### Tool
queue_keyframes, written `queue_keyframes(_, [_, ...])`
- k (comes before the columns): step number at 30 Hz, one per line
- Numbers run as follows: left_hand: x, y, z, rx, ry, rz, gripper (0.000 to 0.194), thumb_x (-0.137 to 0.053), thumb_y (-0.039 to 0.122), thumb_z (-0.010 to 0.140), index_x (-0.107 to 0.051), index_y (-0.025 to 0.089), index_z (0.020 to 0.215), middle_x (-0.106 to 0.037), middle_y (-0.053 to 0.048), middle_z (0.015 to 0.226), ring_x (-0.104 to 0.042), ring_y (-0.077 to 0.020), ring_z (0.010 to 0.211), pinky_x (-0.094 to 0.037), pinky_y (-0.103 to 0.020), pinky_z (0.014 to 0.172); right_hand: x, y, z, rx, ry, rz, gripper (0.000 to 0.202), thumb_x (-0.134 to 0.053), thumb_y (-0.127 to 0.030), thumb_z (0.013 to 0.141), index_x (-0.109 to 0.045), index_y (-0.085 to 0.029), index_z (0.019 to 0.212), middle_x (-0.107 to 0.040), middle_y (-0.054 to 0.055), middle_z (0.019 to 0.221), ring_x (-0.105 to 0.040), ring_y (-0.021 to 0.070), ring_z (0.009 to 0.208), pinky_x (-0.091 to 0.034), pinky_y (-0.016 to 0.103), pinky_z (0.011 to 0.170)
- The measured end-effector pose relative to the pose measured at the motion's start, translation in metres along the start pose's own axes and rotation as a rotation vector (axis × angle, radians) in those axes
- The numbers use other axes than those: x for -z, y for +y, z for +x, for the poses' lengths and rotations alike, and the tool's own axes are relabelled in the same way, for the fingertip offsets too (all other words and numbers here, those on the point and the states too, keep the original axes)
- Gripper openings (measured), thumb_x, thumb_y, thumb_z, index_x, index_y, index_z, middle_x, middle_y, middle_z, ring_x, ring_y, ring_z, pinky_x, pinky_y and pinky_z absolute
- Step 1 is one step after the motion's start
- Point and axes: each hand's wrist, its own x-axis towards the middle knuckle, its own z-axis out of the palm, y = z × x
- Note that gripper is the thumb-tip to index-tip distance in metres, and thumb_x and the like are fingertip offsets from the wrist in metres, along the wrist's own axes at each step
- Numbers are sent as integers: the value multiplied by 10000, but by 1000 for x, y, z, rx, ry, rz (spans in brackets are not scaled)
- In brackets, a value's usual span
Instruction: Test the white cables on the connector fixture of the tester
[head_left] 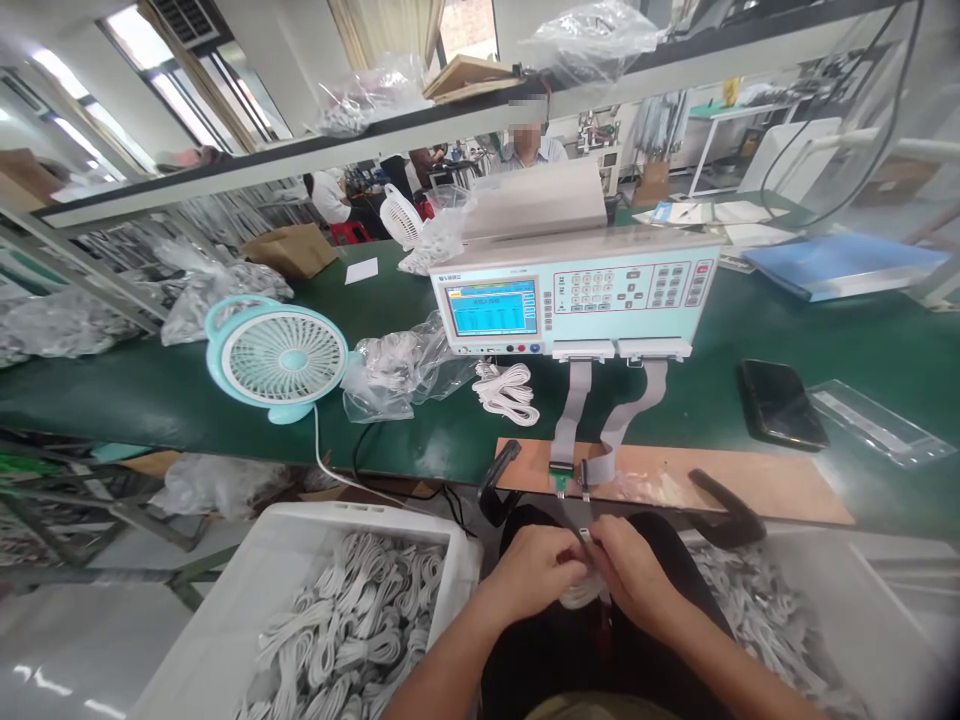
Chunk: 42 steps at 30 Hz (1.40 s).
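My left hand (534,572) and my right hand (628,572) are close together above my lap, fingers closed around a coiled white cable (580,594). A small connector end of it shows between my fingertips; my hands hide most of the coil. Just beyond them, at the table edge, a small green circuit board (561,482) hangs on a grey ribbon cable (574,405). A second grey ribbon cable (627,408) ends beside it. Both ribbons run from the front of a tester (630,320) with a lit blue screen.
A white bin (281,530) with many coiled cables stands at left, another bin (885,580) at right. On the green table are a fan (292,358), a white cable bundle (505,392), a phone (781,402) and a blue folder (847,262). Black handles (726,508) flank the board. A person (529,150) sits beyond.
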Motion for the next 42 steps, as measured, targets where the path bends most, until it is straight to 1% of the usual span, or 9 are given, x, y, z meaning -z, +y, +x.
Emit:
queue_keyframes(3, [-8, -14, 7, 283, -95, -609, 180, -570, 329, 757, -589, 150, 773, -491, 37, 568, -426, -74, 440, -376, -190, 409, -5, 5, 0, -108, -6, 117, 140, -370, -224, 927, -470, -203, 831, -508, 17, 733, -466, 175, 662, -364, 294, 626])
queue_keyframes(5, [-18, -23, 10, 356, -137, -925, 250, -584, 386, 753, -586, 138, 790, -481, 40, 555, -393, -55, 380, -369, -174, 345, -7, 6, 2, -214, -6, 249, 163, -373, -260, 932, -487, -202, 831, -526, 14, 743, -487, 168, 669, -383, 281, 638])
queue_keyframes(12, [-36, -39, 6, 250, -65, -1429, 247, -699, 238, 612, -646, 75, 790, -593, -36, 646, -554, -99, 471, -527, -228, 436, -1, 10, 11, -453, 35, 438, 239, -445, -384, 899, -547, -191, 803, -539, 0, 697, -496, 160, 651, -394, 254, 620])
queue_keyframes(16, [-35, -34, 7, 271, -18, -1417, 340, -745, 133, 532, -657, 83, 856, -624, -44, 731, -577, -102, 505, -503, -190, 413, 0, 13, 13, -466, 34, 444, 251, -469, -400, 879, -566, -187, 787, -551, 2, 699, -493, 160, 651, -390, 257, 626])
queue_keyframes(20, [-45, -26, 13, 372, 239, -1315, 299, -747, 271, 614, -634, 107, 837, -592, -11, 636, -505, -76, 429, -376, -151, 328, -2, 6, 17, -529, 64, 582, 280, -524, -444, 831, -572, -182, 744, -546, 1, 669, -485, 158, 629, -395, 254, 594])
queue_keyframes(24, [-48, -19, 17, 287, 476, -963, 266, -649, 379, 734, -596, 118, 735, -521, 26, 553, -423, -59, 431, -331, -163, 387, -3, -7, 24, -733, 133, 879, 324, -639, -486, 721, -553, -177, 675, -478, -31, 556, -423, 118, 499, -353, 234, 484])
queue_keyframes(29, [-27, -14, 19, 116, 317, -569, 339, -490, 419, 839, -556, 139, 661, -451, 39, 550, -387, -74, 477, -312, -194, 458, -6, -15, 30, -904, 217, 1130, 351, -758, -457, 595, -577, -163, 661, -525, -15, 562, -460, 125, 493, -371, 246, 494])
queue_keyframes(33, [-25, -17, 24, -7, 447, -514, 325, -489, 355, 834, -565, 134, 607, -538, -19, 727, -472, -128, 691, -380, -233, 650, -3, -14, 32, -902, 195, 1124, 354, -769, -462, 588, -590, -163, 651, -549, -10, 569, -470, 130, 509, -375, 247, 511])
queue_keyframes(42, [-40, -17, 32, 114, 603, -642, 332, -477, 398, 828, -643, 128, 727, -547, -6, 640, -477, -133, 636, -388, -227, 615, 3, -11, 32, -826, 100, 1030, 339, -728, -481, 654, -627, -159, 688, -603, 13, 635, -498, 147, 584, -395, 255, 568])
